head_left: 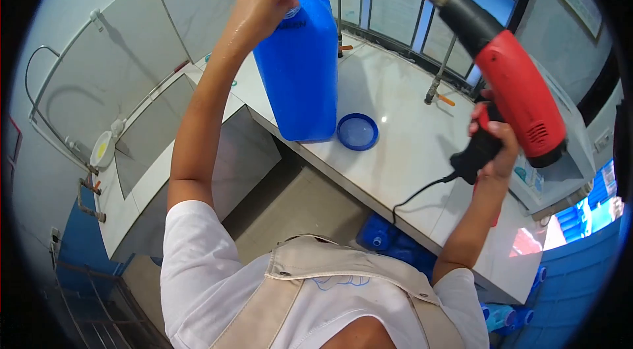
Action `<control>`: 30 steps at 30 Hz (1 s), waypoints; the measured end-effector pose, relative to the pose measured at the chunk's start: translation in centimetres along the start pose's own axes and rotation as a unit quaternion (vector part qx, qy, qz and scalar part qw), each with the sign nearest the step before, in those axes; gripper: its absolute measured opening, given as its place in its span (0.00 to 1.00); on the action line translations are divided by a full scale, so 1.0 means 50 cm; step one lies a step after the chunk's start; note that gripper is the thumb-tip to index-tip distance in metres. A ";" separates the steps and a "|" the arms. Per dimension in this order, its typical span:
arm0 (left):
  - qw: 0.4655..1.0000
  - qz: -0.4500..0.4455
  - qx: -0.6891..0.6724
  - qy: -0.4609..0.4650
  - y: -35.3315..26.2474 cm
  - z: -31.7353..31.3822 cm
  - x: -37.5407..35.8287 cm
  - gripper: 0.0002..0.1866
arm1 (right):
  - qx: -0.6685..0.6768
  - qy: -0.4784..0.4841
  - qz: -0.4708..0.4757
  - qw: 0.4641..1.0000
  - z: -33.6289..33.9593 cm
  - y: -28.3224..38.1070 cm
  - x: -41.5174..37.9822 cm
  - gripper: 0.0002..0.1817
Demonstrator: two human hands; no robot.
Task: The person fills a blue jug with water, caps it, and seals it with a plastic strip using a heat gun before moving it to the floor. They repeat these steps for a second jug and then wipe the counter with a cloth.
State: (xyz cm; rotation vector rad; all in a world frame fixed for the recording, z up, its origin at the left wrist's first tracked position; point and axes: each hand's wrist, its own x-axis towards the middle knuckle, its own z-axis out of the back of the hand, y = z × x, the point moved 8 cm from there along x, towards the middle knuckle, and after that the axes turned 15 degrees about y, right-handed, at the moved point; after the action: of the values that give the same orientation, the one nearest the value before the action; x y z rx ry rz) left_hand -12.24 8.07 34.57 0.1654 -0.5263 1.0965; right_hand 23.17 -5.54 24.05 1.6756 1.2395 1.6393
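A tall blue plastic water container (297, 79) stands upright on the white tiled counter, close to its front edge. My left hand (262, 11) is at its upper part, fingers closed beside a small spout where a bit of clear material shows. What the fingertips hold is hidden. My right hand (493, 141) grips the black handle of a red and black heat gun (517, 82). Its metal nozzle points up and to the left, apart from the container. To the right of the container's base lies a round blue lid (357, 132) on the counter.
The gun's black cord (419, 192) drops past the counter (395, 151) edge. Metal pipes with an orange-handled valve (446, 101) stand at the back by the window. A sink basin (155, 128) is at left; blue bottles (389, 240) are below the counter.
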 end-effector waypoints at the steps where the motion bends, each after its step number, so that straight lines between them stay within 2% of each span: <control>1: 0.999 -0.014 0.032 0.004 -0.017 0.003 -0.002 0.12 | 0.004 0.003 -0.006 1.000 -0.029 -0.023 0.001 0.32; 6: 0.991 -0.071 0.112 0.012 -0.029 -0.007 0.001 0.09 | 0.044 0.031 -0.017 0.998 -0.134 -0.115 0.001 0.30; 8: 0.956 -0.175 0.195 -0.132 -0.047 0.008 -0.022 0.09 | 0.067 0.025 -0.016 0.997 -0.160 -0.137 -0.003 0.29; 9: 0.955 -0.181 0.196 -0.130 -0.045 0.000 -0.023 0.09 | 0.064 0.031 -0.004 0.997 -0.172 -0.141 -0.003 0.28; 11: 0.984 -0.117 0.037 -0.131 -0.004 -0.004 -0.020 0.20 | 0.059 0.039 0.017 0.997 -0.191 -0.150 -0.003 0.24; 12: 0.984 -0.119 0.036 -0.130 -0.001 -0.013 -0.021 0.20 | 0.058 0.037 0.018 0.997 -0.200 -0.151 -0.004 0.24; 14: 0.982 -0.121 -0.052 -0.132 0.015 -0.026 -0.021 0.30 | 0.054 0.022 0.014 0.998 -0.212 -0.152 -0.003 0.24; 17: 0.976 -0.106 -0.094 -0.164 0.024 -0.035 -0.030 0.34 | 0.059 0.022 0.001 0.998 -0.222 -0.163 0.002 0.24; 21: 0.966 -0.116 -0.129 -0.190 0.035 -0.053 -0.034 0.37 | 0.074 0.040 -0.006 0.996 -0.243 -0.147 0.016 0.24; 24: 0.952 -0.135 -0.130 -0.243 0.036 -0.063 -0.049 0.40 | 0.095 0.039 -0.019 0.995 -0.253 -0.135 0.023 0.25; 30: 0.943 -0.082 -0.092 -0.310 0.028 -0.066 -0.076 0.47 | 0.082 0.013 -0.061 0.995 -0.262 -0.105 0.035 0.23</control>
State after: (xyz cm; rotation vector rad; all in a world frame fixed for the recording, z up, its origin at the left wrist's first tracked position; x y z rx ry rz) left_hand -13.74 6.93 29.70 0.3892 -1.1544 0.8128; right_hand 9.02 -4.81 22.66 1.6418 1.4941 1.5275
